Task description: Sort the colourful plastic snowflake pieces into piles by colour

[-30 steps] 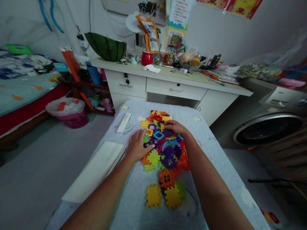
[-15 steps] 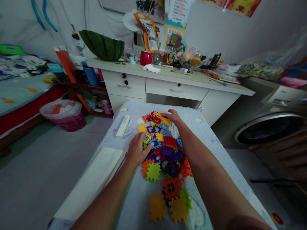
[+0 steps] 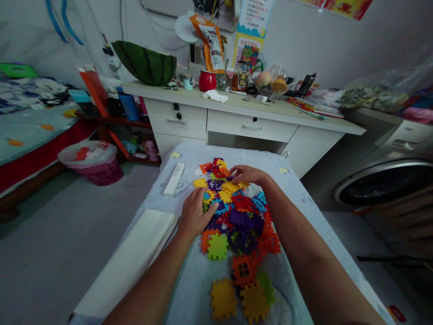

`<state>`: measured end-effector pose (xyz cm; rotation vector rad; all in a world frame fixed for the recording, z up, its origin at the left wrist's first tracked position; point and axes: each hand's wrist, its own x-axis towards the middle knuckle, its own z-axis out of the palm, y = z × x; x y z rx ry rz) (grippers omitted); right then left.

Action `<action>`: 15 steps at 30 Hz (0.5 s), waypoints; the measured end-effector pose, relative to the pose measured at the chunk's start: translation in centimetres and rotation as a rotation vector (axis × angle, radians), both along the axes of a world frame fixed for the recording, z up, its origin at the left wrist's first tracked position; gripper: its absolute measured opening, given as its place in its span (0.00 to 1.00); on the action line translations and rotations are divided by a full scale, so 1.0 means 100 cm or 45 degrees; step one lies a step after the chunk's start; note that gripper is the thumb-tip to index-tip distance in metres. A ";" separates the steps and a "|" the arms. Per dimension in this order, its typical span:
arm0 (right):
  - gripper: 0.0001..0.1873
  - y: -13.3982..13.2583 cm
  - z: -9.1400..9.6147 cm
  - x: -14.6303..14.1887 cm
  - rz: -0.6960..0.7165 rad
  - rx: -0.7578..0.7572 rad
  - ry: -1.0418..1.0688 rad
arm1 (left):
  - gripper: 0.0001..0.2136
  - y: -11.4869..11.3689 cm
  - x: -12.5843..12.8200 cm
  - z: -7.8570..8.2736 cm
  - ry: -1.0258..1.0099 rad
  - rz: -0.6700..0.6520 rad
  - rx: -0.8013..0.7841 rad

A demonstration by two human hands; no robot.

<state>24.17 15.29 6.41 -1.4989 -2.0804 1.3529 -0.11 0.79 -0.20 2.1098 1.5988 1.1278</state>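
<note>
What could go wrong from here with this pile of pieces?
1. Snagging: the toothed plastic pieces lie heaped and overlapping, so pulling one might drag its neighbours along.
2. Brushing: the right forearm passes close beside the orange-red pieces at the pile's right edge and could knock them.
3. Shoving: the left hand is at the pile's left edge, thumb toward the middle; a sideways push could spread pieces.

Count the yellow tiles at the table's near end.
2: the left yellow tile and the right yellow tile, beside a green tile. More may be hidden underneath.
</note>
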 end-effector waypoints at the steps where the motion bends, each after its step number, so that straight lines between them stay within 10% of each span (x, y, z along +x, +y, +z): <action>1: 0.28 -0.008 0.005 0.004 0.078 -0.061 0.082 | 0.22 0.000 0.000 0.000 0.001 -0.001 0.000; 7: 0.23 -0.032 0.025 0.013 0.364 -0.248 0.351 | 0.21 0.000 0.000 0.001 -0.024 -0.012 -0.002; 15: 0.18 0.038 0.000 -0.050 -0.379 0.392 -0.190 | 0.23 0.001 -0.001 -0.004 0.041 -0.018 -0.003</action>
